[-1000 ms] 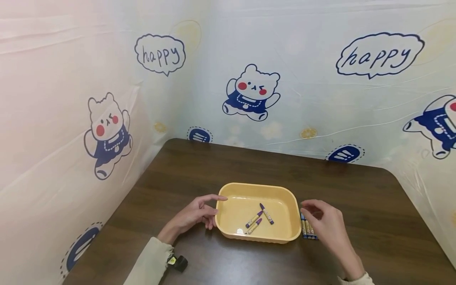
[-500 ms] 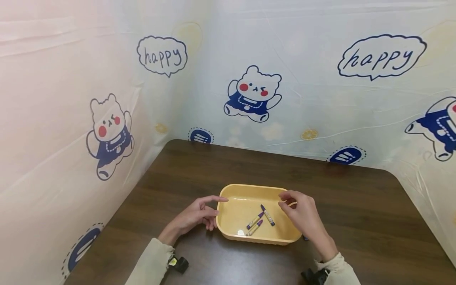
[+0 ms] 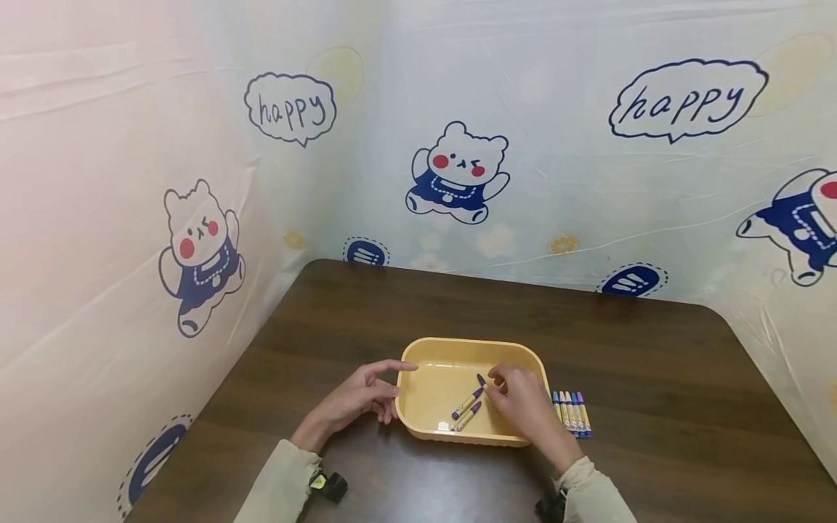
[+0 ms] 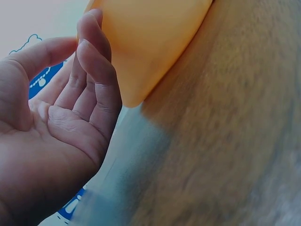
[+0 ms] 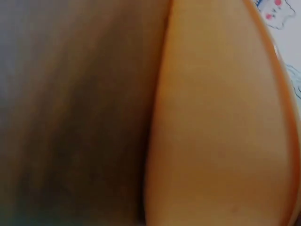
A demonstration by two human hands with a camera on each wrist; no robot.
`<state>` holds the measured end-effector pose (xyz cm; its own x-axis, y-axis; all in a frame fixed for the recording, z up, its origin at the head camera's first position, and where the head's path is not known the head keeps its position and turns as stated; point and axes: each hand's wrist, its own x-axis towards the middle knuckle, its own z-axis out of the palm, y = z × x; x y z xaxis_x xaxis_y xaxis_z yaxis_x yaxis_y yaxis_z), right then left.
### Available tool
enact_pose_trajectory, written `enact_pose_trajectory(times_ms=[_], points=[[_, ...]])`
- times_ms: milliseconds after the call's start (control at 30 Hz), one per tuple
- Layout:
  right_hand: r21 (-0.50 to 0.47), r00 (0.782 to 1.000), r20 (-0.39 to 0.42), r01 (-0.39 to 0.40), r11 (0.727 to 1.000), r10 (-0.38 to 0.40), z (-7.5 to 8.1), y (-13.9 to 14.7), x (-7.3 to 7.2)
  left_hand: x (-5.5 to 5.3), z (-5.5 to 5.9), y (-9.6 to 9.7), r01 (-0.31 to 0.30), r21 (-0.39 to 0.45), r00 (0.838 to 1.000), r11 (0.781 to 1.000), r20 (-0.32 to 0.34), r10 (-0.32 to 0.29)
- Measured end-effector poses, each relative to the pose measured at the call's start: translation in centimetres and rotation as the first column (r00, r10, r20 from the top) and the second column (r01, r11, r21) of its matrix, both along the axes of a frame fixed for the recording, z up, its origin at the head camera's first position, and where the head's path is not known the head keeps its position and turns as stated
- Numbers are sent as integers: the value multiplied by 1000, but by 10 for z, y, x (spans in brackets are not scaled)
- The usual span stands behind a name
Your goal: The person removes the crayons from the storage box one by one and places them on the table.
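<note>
A yellow plastic tray (image 3: 418,434) stands on the table with three crayons in it. Two purple-tipped crayons (image 3: 467,404) (image 3: 467,417) lie side by side; a third, darker-tipped crayon (image 3: 482,379) is partly hidden by my right hand. My left hand (image 3: 356,396) holds the tray's left wall, index finger over the rim and thumb outside; the left wrist view shows its curled fingers (image 4: 96,70) against the wall. Reaching in over the right rim, my right hand (image 3: 523,399) has its thumb and index fingertips right at the third crayon, slightly apart. The right wrist view shows only the tray's outer wall (image 5: 216,117).
Several crayons (image 3: 572,414) lie in a neat row on the table just right of the tray, tips pointing away. The dark wooden table (image 3: 366,312) meets a printed cloth curtain (image 3: 556,196) at its back and left.
My right hand has moved left, from over the crayon row across the rim and down into the tray, uncovering the row. My left hand and the tray stay in place.
</note>
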<state>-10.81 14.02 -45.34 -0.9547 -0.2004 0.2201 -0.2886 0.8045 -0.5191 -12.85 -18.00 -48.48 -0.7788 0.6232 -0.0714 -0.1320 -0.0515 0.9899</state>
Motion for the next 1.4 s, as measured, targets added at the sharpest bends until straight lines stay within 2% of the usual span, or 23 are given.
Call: enact_pose_trajectory(times_ms=[100,200,400,700,833,967,1200,1400], points=[[88,1000,-17,-13,996,15,-4,-3,2,0,-1,0,-6,4,1000,1000,-3,6],[134,1000,-6,-17,991,18,-6,-3,3,0,-1,0,-7,-1,1000,1000,-7,7],[135,998,64,-27,990,19,-6,-4,4,0,1,0,-5,-15,1000,1000,-9,5],[177,996,89,-32,984,17,-5,-3,6,-1,2,-1,-5,-49,1000,999,0,5],[162,996,88,-21,987,7,-5,-3,7,0,2,0,-8,-47,1000,999,-5,8],[151,997,70,-18,988,7,-7,-5,6,2,2,-1,-14,-54,1000,998,-10,14],[164,999,-31,-8,986,13,-9,-6,7,4,2,-3,-15,-66,1000,998,-16,14],[137,999,-44,12,991,-6,-7,-3,6,1,4,0,-2,-58,1000,998,-28,1]])
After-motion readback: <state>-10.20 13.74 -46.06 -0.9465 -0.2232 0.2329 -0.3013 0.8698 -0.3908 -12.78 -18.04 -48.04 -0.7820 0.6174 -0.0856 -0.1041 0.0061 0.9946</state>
